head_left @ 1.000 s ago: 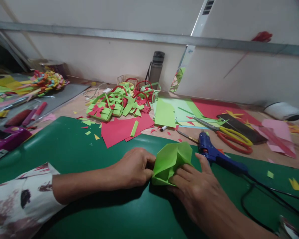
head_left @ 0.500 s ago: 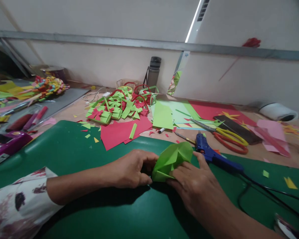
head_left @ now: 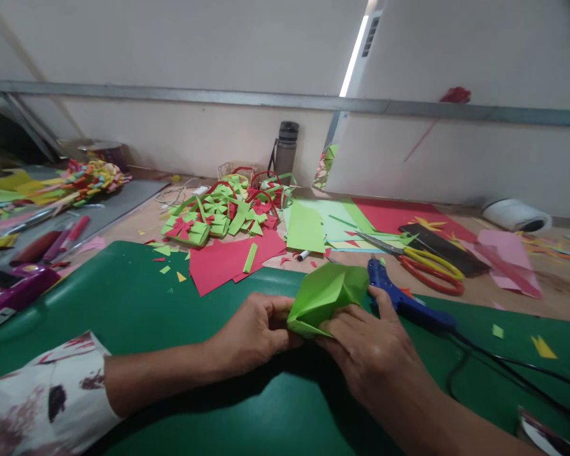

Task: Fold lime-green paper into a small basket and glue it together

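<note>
A folded light green paper piece (head_left: 325,296) rests on the dark green mat (head_left: 133,304). My left hand (head_left: 251,330) pinches its left edge with curled fingers. From the right, my right hand (head_left: 368,351) presses on the paper's lower right part, fingers laid over it and thumb stretched toward the blue glue gun (head_left: 403,303). Both hands touch the paper, and its near edge is hidden under my fingers.
Just behind the mat are red paper sheets (head_left: 228,256), a heap of green and red paper shapes (head_left: 221,212), and red and yellow scissors (head_left: 427,266). A grey bottle (head_left: 285,149) stands by the wall. A purple tool (head_left: 14,291) and markers lie at left; the glue gun's black cord (head_left: 503,370) trails right.
Both hands kept their grip on the green paper and pressed it a little flatter. The view tilted, so everything sits slightly lower and to the left in the frame.
</note>
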A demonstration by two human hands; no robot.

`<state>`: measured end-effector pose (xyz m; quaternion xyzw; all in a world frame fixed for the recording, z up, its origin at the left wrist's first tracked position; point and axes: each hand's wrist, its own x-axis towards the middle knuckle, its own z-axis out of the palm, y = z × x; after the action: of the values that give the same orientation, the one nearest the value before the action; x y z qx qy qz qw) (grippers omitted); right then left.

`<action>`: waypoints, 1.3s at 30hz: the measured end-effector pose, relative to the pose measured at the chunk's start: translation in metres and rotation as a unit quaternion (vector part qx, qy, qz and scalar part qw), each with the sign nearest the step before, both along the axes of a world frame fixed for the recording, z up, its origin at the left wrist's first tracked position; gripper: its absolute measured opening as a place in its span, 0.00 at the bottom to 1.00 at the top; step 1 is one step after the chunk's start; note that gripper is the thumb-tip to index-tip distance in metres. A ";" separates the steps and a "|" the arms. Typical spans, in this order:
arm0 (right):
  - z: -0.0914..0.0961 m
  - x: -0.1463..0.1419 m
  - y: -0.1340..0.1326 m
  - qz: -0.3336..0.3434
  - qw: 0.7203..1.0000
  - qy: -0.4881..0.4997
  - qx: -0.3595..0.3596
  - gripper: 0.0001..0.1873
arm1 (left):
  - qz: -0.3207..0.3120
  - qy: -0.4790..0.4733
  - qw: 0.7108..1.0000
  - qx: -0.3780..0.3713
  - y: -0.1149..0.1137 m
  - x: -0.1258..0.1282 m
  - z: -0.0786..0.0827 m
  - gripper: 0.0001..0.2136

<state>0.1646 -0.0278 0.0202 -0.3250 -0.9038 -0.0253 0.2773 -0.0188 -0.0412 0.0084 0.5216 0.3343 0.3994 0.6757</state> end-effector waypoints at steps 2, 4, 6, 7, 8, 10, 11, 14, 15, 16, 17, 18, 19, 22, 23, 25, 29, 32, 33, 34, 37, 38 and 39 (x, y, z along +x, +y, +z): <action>0.000 0.002 0.001 0.001 1.000 0.001 -0.006 0.16 | -0.001 -0.021 1.000 0.002 0.000 0.001 -0.001 0.16; 0.000 0.003 0.003 0.003 1.000 0.003 -0.015 0.14 | 0.017 -0.036 0.999 0.000 0.000 0.001 -0.001 0.22; 0.001 0.004 0.005 0.002 1.000 0.009 -0.024 0.13 | 0.051 -0.037 0.998 0.009 -0.001 0.000 -0.002 0.25; 0.001 0.005 0.006 0.002 1.000 0.013 -0.026 0.13 | 0.067 -0.029 0.997 0.023 -0.002 -0.001 -0.002 0.23; 0.002 0.005 0.006 0.002 0.999 0.015 -0.029 0.13 | 0.078 -0.013 0.996 0.042 -0.002 -0.002 -0.001 0.21; 0.002 0.006 0.007 0.006 0.999 0.017 -0.030 0.12 | 0.086 0.036 0.992 0.080 -0.003 -0.003 -0.001 0.16; 0.002 0.006 0.008 0.008 0.999 0.019 -0.028 0.12 | 0.087 0.059 0.990 0.093 -0.003 -0.004 -0.001 0.15; -0.001 0.006 0.009 0.013 0.999 0.037 -0.012 0.13 | 0.086 0.095 0.986 0.103 -0.001 -0.006 -0.001 0.16; -0.001 0.006 0.009 0.015 0.999 0.042 -0.006 0.13 | 0.088 0.101 0.985 0.104 -0.001 -0.006 -0.001 0.17; -0.002 0.006 0.009 0.017 0.999 0.043 0.001 0.14 | 0.090 0.108 0.984 0.107 0.000 -0.007 -0.002 0.16; -0.003 0.007 0.009 0.019 0.999 0.041 0.007 0.14 | 0.094 0.117 0.982 0.112 0.000 -0.007 -0.003 0.16; -0.004 0.007 0.010 0.022 0.999 0.038 0.014 0.14 | 0.099 0.127 0.980 0.117 0.001 -0.008 -0.004 0.15; -0.005 0.007 0.010 0.022 0.999 0.035 0.018 0.15 | 0.106 0.139 0.977 0.119 0.001 -0.008 -0.005 0.14; -0.008 0.008 0.011 0.023 0.999 0.034 0.020 0.14 | 0.117 0.169 0.972 0.115 0.002 -0.009 -0.007 0.11; -0.008 0.009 0.012 0.024 0.999 0.036 0.020 0.14 | 0.119 0.176 0.971 0.111 0.003 -0.010 -0.008 0.10; -0.009 0.009 0.012 0.026 0.999 0.037 0.019 0.14 | 0.119 0.184 0.969 0.110 0.003 -0.010 -0.009 0.10; -0.010 0.008 0.012 0.026 0.999 0.036 0.026 0.13 | 0.119 0.190 0.968 0.116 0.002 -0.009 -0.011 0.10; -0.010 0.007 0.011 0.025 0.998 0.035 0.037 0.13 | 0.111 0.180 0.970 0.119 0.002 -0.008 -0.011 0.09; -0.010 0.007 0.010 0.023 0.999 0.032 0.035 0.13 | 0.107 0.174 0.971 0.125 0.002 -0.008 -0.011 0.10; -0.009 0.006 0.009 0.021 0.999 0.027 0.031 0.13 | 0.103 0.168 0.971 0.133 0.002 -0.008 -0.010 0.10; -0.009 0.006 0.008 0.016 0.999 0.015 0.026 0.13 | 0.097 0.166 0.967 0.169 0.002 -0.008 -0.006 0.10; -0.009 0.006 0.007 0.015 1.000 0.011 0.023 0.13 | 0.095 0.172 0.963 0.183 0.002 -0.008 -0.005 0.11; -0.010 0.006 0.007 0.013 1.000 0.005 0.020 0.13 | 0.092 0.180 0.960 0.195 0.002 -0.008 -0.004 0.12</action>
<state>0.1704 -0.0208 0.0106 -0.3075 -0.9058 -0.0383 0.2890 -0.0272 -0.0390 0.0042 0.6737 0.4128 0.4164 0.4498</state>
